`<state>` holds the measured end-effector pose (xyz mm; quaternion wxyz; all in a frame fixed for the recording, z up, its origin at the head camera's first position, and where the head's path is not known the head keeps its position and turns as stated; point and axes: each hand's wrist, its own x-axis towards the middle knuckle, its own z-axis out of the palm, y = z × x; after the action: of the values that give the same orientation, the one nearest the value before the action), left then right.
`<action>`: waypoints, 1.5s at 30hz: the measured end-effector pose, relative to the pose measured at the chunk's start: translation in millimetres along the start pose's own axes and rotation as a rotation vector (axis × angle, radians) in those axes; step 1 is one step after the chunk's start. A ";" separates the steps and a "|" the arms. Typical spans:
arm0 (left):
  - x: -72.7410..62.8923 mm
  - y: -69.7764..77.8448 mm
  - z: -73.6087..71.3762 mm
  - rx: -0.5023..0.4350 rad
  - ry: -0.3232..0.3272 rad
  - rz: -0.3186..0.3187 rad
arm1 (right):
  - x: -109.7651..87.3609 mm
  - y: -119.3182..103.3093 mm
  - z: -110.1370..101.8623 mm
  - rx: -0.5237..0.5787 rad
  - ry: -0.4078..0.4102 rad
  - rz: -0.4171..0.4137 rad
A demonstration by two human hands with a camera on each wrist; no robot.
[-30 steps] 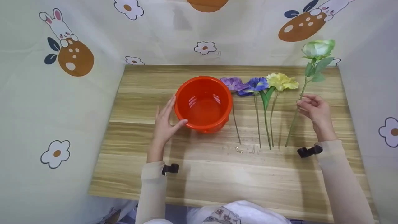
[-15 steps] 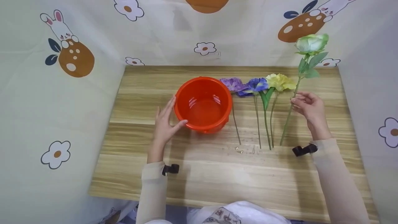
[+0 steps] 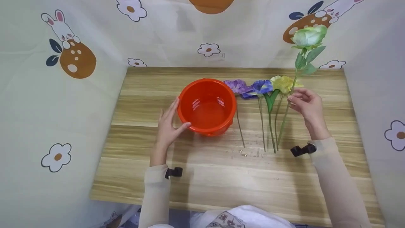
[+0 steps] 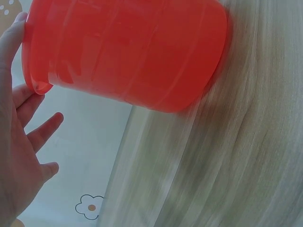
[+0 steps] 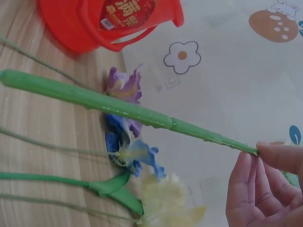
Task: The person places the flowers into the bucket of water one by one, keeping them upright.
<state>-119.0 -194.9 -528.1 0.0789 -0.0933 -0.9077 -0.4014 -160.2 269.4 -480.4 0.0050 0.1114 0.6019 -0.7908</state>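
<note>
My right hand (image 3: pixel 308 106) pinches the green stem (image 5: pixel 118 108) of an artificial pale green rose (image 3: pixel 309 37), held upright above the table. Its bloom stands out against the backdrop, and its stem crosses in front of the yellow flower (image 3: pixel 282 84). With straight fingers, my left hand (image 3: pixel 167 126) touches the rim of a red plastic bucket (image 3: pixel 207 128) on its left side. Nothing shows inside the bucket. To its right lie a purple flower (image 3: pixel 237 86) and a blue flower (image 3: pixel 261 87), stems toward me.
A wood-grain table (image 3: pixel 142 183) bears everything. Small clear bits (image 3: pixel 243 153) lie near the stem ends. A printed cloth backdrop (image 3: pixel 171 38) rises behind the table and at both sides. The bucket's handle (image 5: pixel 113 45) hangs down its side.
My right hand has carried the rose left and slightly farther up, so its stem now overlaps the yellow flower. The left hand and the bucket have stayed put.
</note>
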 end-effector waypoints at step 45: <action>-1.2 0.7 1.5 -0.013 0.006 -0.019 | 8.7 -53.1 144.6 -0.063 -0.183 -0.148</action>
<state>-117.7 -193.5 -528.9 0.0770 -0.0838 -0.9056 -0.4085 -200.9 147.3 -395.2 0.0050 -0.0065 0.6301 -0.7765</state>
